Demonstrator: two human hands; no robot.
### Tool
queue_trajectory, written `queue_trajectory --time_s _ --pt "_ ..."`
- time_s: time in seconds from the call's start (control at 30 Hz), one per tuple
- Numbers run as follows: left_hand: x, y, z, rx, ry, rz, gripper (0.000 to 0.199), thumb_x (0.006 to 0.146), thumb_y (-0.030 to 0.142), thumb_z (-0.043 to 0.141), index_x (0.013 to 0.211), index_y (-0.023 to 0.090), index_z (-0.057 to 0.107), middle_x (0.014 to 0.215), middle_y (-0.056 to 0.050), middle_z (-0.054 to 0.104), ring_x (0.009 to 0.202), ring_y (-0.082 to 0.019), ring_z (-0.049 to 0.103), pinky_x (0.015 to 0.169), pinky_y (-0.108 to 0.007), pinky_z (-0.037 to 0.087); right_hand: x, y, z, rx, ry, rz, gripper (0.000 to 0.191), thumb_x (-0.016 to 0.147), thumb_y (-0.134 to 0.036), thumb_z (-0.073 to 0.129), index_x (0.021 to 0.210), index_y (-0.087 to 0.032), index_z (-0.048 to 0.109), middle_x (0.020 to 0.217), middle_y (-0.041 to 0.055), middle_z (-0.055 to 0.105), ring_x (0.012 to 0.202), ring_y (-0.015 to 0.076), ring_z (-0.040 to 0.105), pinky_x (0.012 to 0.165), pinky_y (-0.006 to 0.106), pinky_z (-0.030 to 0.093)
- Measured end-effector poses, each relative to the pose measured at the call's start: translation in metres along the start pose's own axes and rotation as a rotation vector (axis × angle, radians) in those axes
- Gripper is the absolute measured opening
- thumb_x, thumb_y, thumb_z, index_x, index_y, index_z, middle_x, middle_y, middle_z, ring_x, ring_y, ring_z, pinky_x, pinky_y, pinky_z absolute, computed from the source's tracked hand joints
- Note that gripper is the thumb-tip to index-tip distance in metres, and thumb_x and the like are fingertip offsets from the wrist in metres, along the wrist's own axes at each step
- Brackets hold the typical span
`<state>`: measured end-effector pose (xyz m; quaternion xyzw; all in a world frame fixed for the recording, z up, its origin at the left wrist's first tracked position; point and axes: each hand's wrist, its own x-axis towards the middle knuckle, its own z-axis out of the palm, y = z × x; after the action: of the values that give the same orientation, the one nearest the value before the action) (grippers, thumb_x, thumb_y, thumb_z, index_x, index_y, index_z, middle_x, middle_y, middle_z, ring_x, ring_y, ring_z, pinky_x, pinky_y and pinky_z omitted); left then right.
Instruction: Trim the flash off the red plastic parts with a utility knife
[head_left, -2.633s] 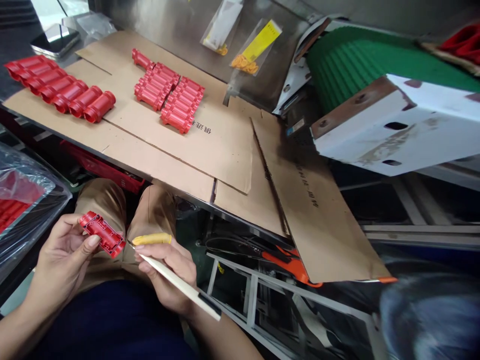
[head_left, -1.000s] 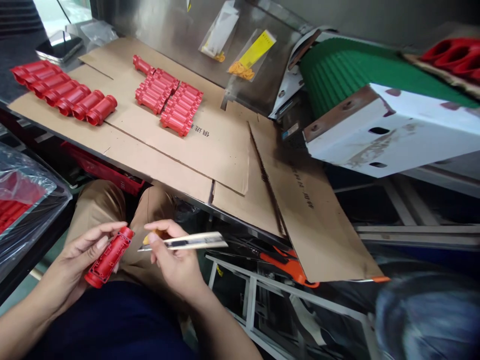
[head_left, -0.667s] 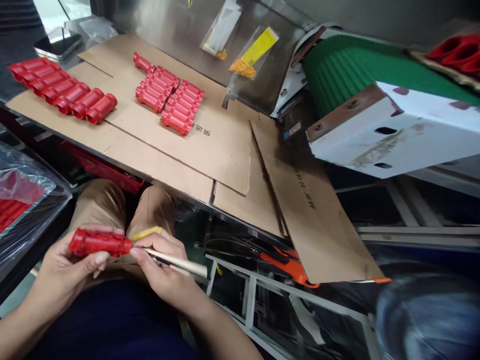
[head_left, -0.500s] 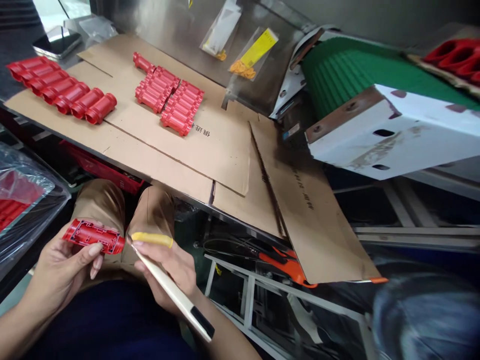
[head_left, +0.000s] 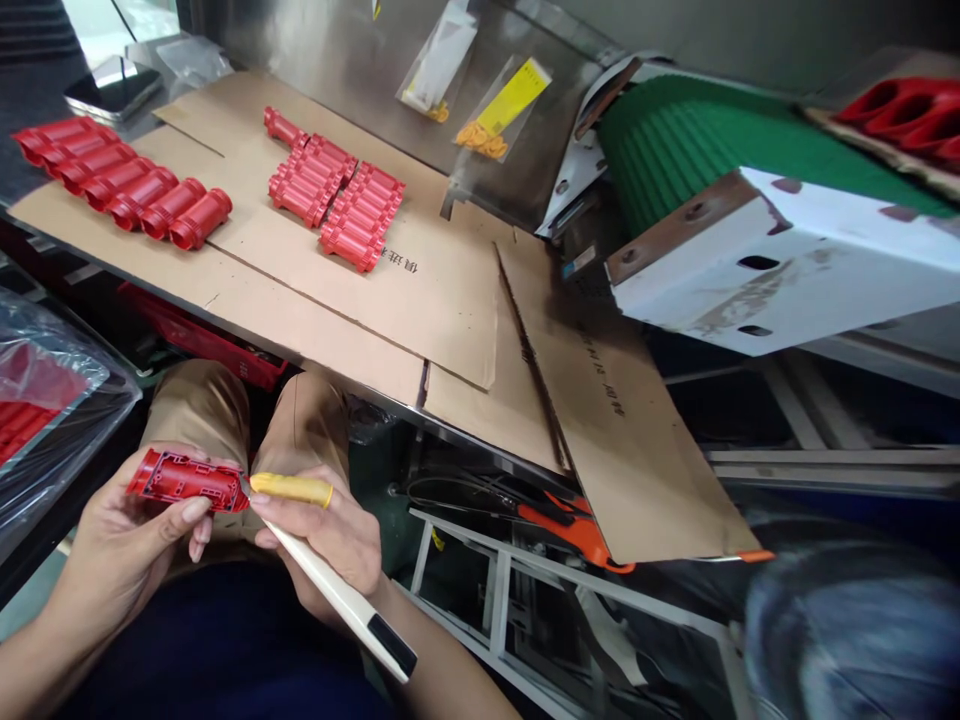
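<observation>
My left hand [head_left: 142, 535] is closed around a red plastic housing [head_left: 191, 483], a half-round part with a dark outlined pattern on its upturned face. In my right hand [head_left: 326, 535] is a knife [head_left: 341, 605] with a long cream handle and a black end. A yellow finger cot [head_left: 292, 488] covers one finger of that hand. The knife's tip meets the right end of the red housing, though the blade itself is mostly hidden by my fingers. Both hands are above my lap.
Cardboard sheets [head_left: 450, 330] cover the table, bearing a row of red tubes [head_left: 142, 190] and a block of red parts [head_left: 364, 215]. A phone [head_left: 112, 88] lies at far left. A green conveyor belt [head_left: 690, 150] in a white frame stands right. A plastic-lined bin [head_left: 45, 400] is at left.
My right hand has moved left with the knife, bringing its tip onto the right end of the red housing. The left hand stays nearly in place.
</observation>
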<state>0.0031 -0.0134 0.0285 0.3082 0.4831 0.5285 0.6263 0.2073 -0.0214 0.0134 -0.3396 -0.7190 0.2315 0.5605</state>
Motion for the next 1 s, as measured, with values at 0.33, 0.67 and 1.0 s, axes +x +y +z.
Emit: queue_trajectory --time_s 0.33,0.67,1.0 --pt "-0.002 -0.001 0.000 0.004 0.024 0.024 0.031 0.074 0.034 0.105 0.101 0.028 0.090 0.095 -0.007 0.089 0.051 -0.015 0.070 0.046 -0.022 0.059 -0.007 -0.005 0.009 -0.012 0.058 0.083 0.027 0.109 -0.012 0.071 0.134 -0.020 0.077 0.119 0.0132 0.085 0.105 0.0251 0.082 0.088 0.040 0.072" --pt "-0.001 -0.005 0.004 -0.044 0.063 -0.116 0.038 0.071 0.047 0.106 0.068 0.019 0.080 0.053 -0.002 0.067 0.044 -0.012 0.060 0.041 -0.018 0.052 0.002 0.005 -0.008 -0.155 -0.194 -0.112 0.025 0.105 -0.005 0.071 0.131 -0.006 0.072 0.117 0.0209 0.083 0.110 0.0285 0.080 0.093 0.041 0.073" --pt "0.000 -0.002 0.005 -0.029 0.072 -0.076 0.032 0.069 0.041 0.108 0.083 0.023 0.086 0.066 -0.002 0.078 0.052 -0.016 0.070 0.058 -0.024 0.064 -0.001 -0.011 -0.011 0.221 -0.171 0.118 0.017 0.117 -0.031 0.066 0.128 -0.021 0.075 0.106 0.0061 0.089 0.105 0.0184 0.087 0.096 0.029 0.074"
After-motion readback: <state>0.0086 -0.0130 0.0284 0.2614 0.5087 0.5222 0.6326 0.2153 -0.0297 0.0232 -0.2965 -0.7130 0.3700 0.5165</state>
